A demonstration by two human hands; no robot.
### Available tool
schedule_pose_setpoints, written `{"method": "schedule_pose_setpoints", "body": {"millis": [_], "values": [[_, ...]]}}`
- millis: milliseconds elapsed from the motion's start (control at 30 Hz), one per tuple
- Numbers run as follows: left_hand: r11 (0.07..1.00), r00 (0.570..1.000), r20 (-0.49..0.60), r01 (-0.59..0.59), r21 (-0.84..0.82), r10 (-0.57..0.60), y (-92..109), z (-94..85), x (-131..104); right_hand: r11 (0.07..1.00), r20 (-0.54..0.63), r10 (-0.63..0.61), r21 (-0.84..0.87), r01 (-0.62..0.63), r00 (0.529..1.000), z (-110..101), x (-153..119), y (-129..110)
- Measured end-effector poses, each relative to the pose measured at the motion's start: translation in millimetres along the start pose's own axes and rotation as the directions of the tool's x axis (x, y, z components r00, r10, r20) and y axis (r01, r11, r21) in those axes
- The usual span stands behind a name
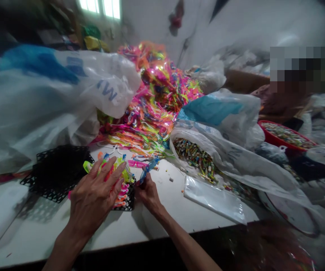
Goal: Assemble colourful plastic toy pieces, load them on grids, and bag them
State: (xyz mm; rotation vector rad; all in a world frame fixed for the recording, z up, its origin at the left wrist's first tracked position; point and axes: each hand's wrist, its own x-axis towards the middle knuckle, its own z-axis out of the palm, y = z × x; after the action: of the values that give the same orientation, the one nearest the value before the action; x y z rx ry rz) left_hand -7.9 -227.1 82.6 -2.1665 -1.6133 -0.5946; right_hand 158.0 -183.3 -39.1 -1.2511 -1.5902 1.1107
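My left hand lies palm down, fingers spread, over a row of small bright plastic pieces in pink, orange and yellow. These pieces rest on a black perforated tray, partly covered by the hand. Just right of the tray, my right hand pinches a translucent blue plastic piece between thumb and fingers. What exactly these pieces are I cannot make out. A pink piece lies beside the blue one. Behind both hands rises a large heap of similar neon pieces.
More black perforated trays are stacked at left, near a white box-like object. White plastic sacks flank the heap. An open sack holds small multicoloured cylinders. Clear plastic bags lie on the white table. A red basin stands right, near another person.
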Motion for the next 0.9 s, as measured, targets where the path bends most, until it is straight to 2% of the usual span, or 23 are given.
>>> {"method": "schedule_pose_setpoints", "body": {"millis": [100, 200, 267, 367, 433, 533, 633, 700, 800, 900], "values": [[1.0, 1.0, -0.012, -0.004, 0.0, 0.004, 0, -0.1, 0, 0.965, 0.056, -0.073, -0.248, 0.085, 0.996, 3, -2, 1], [1.0, 1.0, 0.001, -0.017, -0.007, 0.017, 0, -0.2, 0, 0.853, 0.141, -0.104, -0.496, 0.161, 0.985, 11, -4, -3], [0.999, 0.999, 0.016, -0.038, -0.022, 0.038, 0, 0.3, 0, 0.789, 0.187, -0.114, -0.58, 0.203, 0.976, 18, -5, -10], [0.999, 0.998, 0.052, -0.039, -0.026, 0.041, 0, 2.2, -1, 0.742, 0.211, -0.122, -0.629, 0.23, 0.97, 23, -1, -21], [1.0, 0.998, 0.07, -0.008, -0.013, 0.009, -1, 3.5, -2, 0.74, 0.259, -0.118, -0.621, 0.259, 0.959, 14, 6, -24], [0.999, 0.997, 0.063, 0.047, 0.006, -0.047, 0, 4.2, -2, 0.729, 0.316, -0.097, -0.623, 0.283, 0.944, -15, 27, -19], [0.997, 0.996, 0.042, 0.073, 0.033, -0.075, 3, 3.8, 0, 0.613, 0.199, -0.043, -0.768, 0.184, 0.979, -46, 54, -9], [0.996, 0.997, 0.023, 0.07, 0.051, -0.071, 4, 3.6, 1, 0.567, 0.158, -0.029, -0.81, 0.146, 0.987, -57, 65, -3], [0.997, 0.998, -0.007, 0.06, 0.055, -0.06, 3, 3.4, 1, 0.589, 0.167, -0.027, -0.794, 0.151, 0.986, -64, 63, 2], [0.997, 0.998, -0.019, 0.066, 0.047, -0.065, 1, 3.3, -1, 0.627, 0.127, -0.018, -0.771, 0.11, 0.992, -63, 43, 2]]}}
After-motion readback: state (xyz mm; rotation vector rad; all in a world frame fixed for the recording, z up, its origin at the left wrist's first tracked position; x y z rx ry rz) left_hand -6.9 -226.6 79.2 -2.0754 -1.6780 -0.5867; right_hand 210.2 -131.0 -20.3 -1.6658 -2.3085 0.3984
